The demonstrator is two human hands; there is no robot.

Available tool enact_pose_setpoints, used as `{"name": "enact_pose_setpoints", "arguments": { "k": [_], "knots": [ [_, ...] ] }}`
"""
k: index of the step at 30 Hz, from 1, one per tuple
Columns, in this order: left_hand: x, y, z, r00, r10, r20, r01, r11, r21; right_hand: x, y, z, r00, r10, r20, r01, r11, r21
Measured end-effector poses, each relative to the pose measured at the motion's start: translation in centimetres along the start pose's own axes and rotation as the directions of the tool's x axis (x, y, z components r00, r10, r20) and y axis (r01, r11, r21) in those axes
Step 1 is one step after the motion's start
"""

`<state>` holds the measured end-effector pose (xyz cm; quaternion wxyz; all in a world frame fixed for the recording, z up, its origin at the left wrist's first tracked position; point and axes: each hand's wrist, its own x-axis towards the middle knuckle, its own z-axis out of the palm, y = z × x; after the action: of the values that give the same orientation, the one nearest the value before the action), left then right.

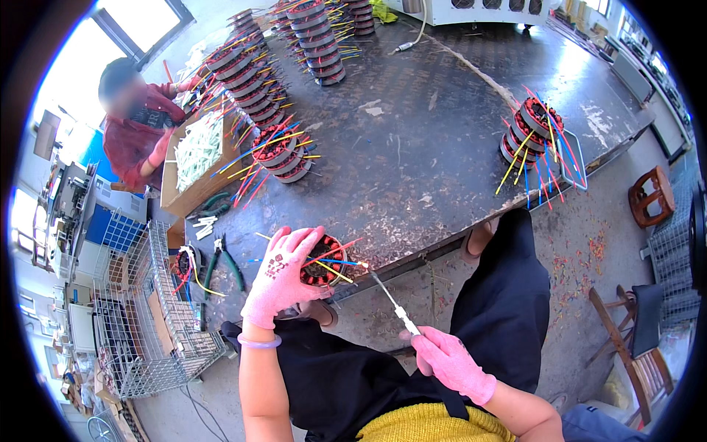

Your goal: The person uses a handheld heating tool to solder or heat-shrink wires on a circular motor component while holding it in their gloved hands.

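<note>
My left hand (283,272), in a pink glove, is wrapped round a ring-shaped motor stator (318,277) with red windings at the near table edge. Red, blue and yellow wire leads (335,261) stick out from it to the right. My right hand (451,361), also gloved in pink, grips a slim tool with a white handle and a thin metal rod (403,320). The rod points up and left toward the lead ends, where a small orange glow shows. Whether the tip touches them I cannot tell. Pliers with green handles (223,267) lie left of my left hand.
Stator stacks (283,155) with leads stand at the left back, another stack (532,132) at the right. A cardboard box (193,158) holds pale sleeves; a person (140,121) works behind it. A wire cart (158,309) stands left, a wooden stool (651,196) right.
</note>
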<state>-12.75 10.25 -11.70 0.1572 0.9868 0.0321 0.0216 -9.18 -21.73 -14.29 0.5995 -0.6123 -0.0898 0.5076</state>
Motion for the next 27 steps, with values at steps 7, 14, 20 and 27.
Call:
{"name": "enact_pose_setpoints", "arguments": {
  "k": [7, 14, 20, 27],
  "knots": [
    [-0.08, -0.1, -0.02, 1.0, -0.003, -0.001, 0.003, 1.0, -0.003, -0.01, -0.11, 0.07, 1.0, -0.01, 0.009, 0.01, 1.0, 0.014],
    [0.02, -0.12, -0.03, 1.0, -0.006, 0.007, 0.006, 1.0, -0.006, 0.16, 0.79, -0.1, 1.0, -0.009, 0.006, 0.009, 1.0, 0.021],
    [0.03, -0.19, -0.02, 1.0, 0.0, 0.004, 0.0, 1.0, -0.01, 0.23, 0.77, -0.03, 1.0, -0.019, 0.005, 0.019, 1.0, 0.022],
    [0.1, -0.18, -0.09, 1.0, 0.013, 0.005, -0.013, 1.0, -0.022, 0.1, 0.23, -0.07, 1.0, 0.003, 0.005, -0.003, 0.999, 0.039]
  ]
}}
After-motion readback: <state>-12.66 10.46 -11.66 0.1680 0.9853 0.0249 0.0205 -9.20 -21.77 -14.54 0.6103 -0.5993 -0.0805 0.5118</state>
